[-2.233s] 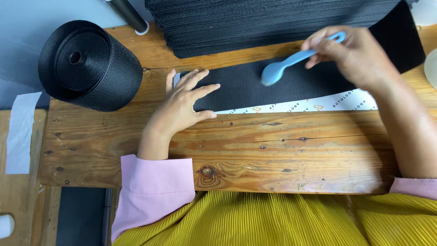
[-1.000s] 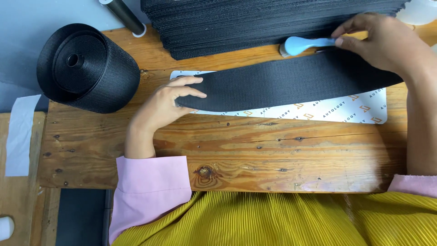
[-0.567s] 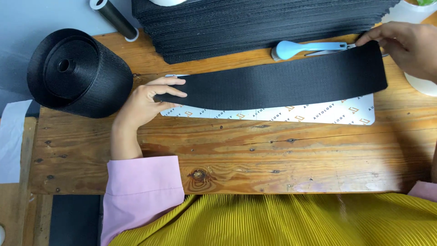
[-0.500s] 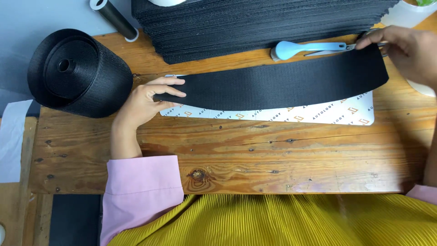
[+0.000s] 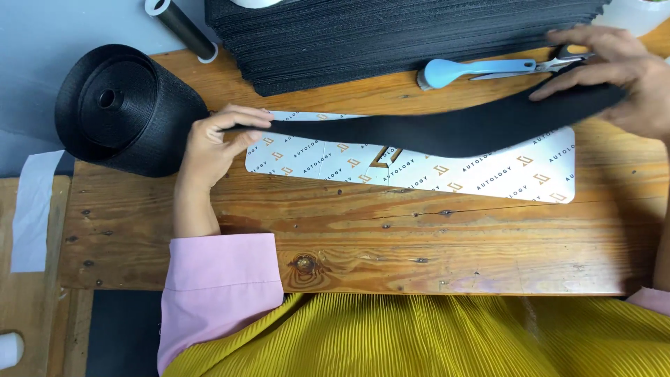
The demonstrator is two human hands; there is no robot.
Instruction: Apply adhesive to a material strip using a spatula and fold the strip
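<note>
A cut strip of black webbing [image 5: 447, 129] hangs just above a white patterned template sheet [image 5: 488, 178] on the wooden bench. My left hand [image 5: 216, 139] pinches the strip's left end. My right hand [image 5: 621, 77] grips its right end near the bench's far right. Blue-handled scissors [image 5: 474, 68] lie on the wood just beyond the strip, beside my right fingers.
A big roll of black webbing [image 5: 122, 108] sits at the left end of the bench [image 5: 419, 244]. A tall stack of cut black strips [image 5: 391, 31] fills the back. A dark tube [image 5: 183, 28] lies at the back left. A white strip [image 5: 31, 209] lies lower left.
My right hand set the scissors down at the back and took the strip's right end. Both hands have lifted the strip off the white sheet, which now shows more.
</note>
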